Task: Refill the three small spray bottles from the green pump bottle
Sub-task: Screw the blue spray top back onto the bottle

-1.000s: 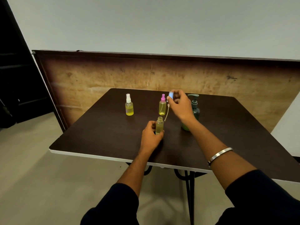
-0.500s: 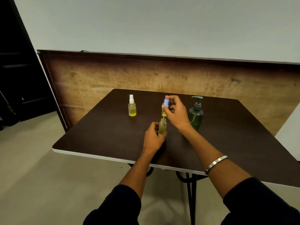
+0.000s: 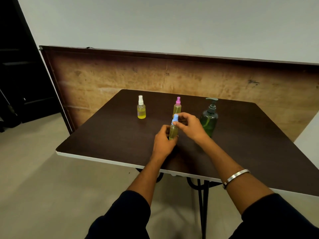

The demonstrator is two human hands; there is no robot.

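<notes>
A small spray bottle (image 3: pixel 173 132) with yellow liquid stands on the dark table (image 3: pixel 110 135), and my left hand (image 3: pixel 163 142) grips its body. Its blue spray cap (image 3: pixel 175 118) sits on the bottle's neck, pinched by the fingers of my right hand (image 3: pixel 189 127). Behind it stands a pink-capped spray bottle (image 3: pixel 177 107), partly hidden by my right hand. A white-capped spray bottle (image 3: pixel 141 108) stands further left. The green pump bottle (image 3: pixel 209 118) stands upright just right of my right hand.
A brown wooden board (image 3: pixel 172 76) leans behind the table against the white wall. The table's white front edge (image 3: pixel 103 159) runs below my forearms, with black metal legs (image 3: pixel 201 195) under it. Dark shelving (image 3: pixel 17 66) stands at the left.
My right hand has brought the blue cap with its dip tube down from beside the pink-capped bottle onto the bottle my left hand holds. The tube is now inside the bottle.
</notes>
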